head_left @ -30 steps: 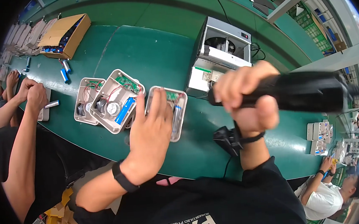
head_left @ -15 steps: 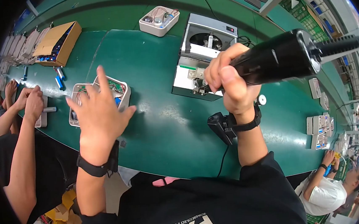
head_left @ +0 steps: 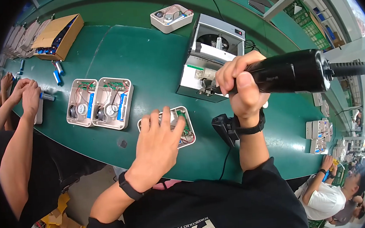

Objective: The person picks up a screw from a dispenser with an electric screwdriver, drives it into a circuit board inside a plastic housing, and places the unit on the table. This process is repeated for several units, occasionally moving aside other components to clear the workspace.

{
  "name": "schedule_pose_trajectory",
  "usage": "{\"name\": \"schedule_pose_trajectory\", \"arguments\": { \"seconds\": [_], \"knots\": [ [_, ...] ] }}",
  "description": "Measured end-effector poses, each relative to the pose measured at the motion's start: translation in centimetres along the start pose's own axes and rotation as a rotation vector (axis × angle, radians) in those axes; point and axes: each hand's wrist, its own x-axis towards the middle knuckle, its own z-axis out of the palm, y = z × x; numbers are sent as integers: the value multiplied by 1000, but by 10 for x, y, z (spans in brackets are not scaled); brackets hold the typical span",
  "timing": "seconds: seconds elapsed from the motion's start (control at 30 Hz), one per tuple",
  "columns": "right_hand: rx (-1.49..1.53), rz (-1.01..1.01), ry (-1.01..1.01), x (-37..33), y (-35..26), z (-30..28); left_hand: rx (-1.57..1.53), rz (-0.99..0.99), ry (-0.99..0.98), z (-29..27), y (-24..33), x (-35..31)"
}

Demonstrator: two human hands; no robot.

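My left hand (head_left: 159, 143) lies palm down over a small white open casing (head_left: 187, 130) with a green circuit board inside, on the green belt (head_left: 152, 60) in front of me. My right hand (head_left: 242, 83) grips a black electric screwdriver (head_left: 293, 72), held level with its tip toward a grey screw feeder box (head_left: 212, 56). The driver's cable runs off to the right. Both wrists wear black bands.
Two more open casings (head_left: 100, 103) lie side by side to the left, another one (head_left: 170, 18) lies farther along the belt. A cardboard box (head_left: 56, 36) and blue cells (head_left: 57, 74) lie at far left by a co-worker's hands (head_left: 26, 94). A black holder (head_left: 224, 128) sits below my right wrist.
My left hand has left the pair of casings at the left and come down on a single casing nearer me. The screwdriver in my right hand has dropped lower, toward the feeder box.
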Motion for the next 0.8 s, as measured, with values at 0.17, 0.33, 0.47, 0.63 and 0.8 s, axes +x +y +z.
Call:
{"name": "schedule_pose_trajectory", "arguments": {
  "seconds": [0.17, 0.33, 0.47, 0.63, 0.8],
  "knots": [
    [44, -15, -3, 3, -2, 1, -78, -5, 0, 7, -4, 3],
    [-158, 45, -57, 0, 3, -1, -134, -15, 8, 8, -8, 3],
    [-10, 161, -70, -8, -6, 5, -121, -10, 24, 12, -4, 2],
    [212, 173, -181, -25, 7, 28, -122, -25, 55, 10, -4, 4],
    [148, 206, -237, -37, 32, 32, -139, -43, 44, 10, -4, 5]
  ]
}}
